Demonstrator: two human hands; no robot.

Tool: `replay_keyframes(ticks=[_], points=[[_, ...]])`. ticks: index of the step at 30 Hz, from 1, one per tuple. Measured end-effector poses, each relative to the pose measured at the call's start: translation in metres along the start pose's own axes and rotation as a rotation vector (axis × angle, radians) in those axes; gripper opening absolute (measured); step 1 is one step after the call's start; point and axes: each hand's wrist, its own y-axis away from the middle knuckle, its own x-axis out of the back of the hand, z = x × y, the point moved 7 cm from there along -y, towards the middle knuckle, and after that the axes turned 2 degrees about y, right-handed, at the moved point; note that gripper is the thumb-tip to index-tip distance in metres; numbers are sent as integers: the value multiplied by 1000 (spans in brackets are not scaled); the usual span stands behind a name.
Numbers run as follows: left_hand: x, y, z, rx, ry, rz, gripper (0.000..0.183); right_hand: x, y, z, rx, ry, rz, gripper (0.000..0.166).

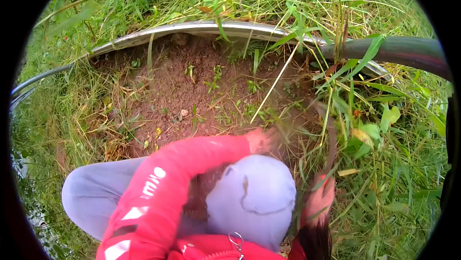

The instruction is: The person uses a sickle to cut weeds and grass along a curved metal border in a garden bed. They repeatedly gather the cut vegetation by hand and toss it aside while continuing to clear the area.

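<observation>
My right hand (319, 197) is closed around the handle of what looks like a sickle, low on the right beside my knee. Its thin brownish curved blade (332, 141) rises from the fist and bends left at the top, among grass stems. Over the soil in front of the same knee reaches my left hand (264, 140), blurred, its fingers at a tuft of grass (286, 130). Whether the fingers grip any stems is too smeared to tell. Reddish-brown bare soil (173, 91) with small weeds (214, 80) lies before me.
A pale curved rail or edging strip (201, 27) arches across the far side of the soil. From the right a thick dark pipe (392, 53) meets it. Tall grass (389, 173) crowds the right side. My bent knees (255, 184) are close below my hands.
</observation>
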Motion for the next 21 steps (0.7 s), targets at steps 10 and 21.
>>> replay_keyframes(ticks=[10,21], points=[[65,-8,-99,716,-43,272,37,-65,-46,39,183,112,-351,36],[75,16,-82,609,185,128,29,-132,-113,93,561,325,-180,31]])
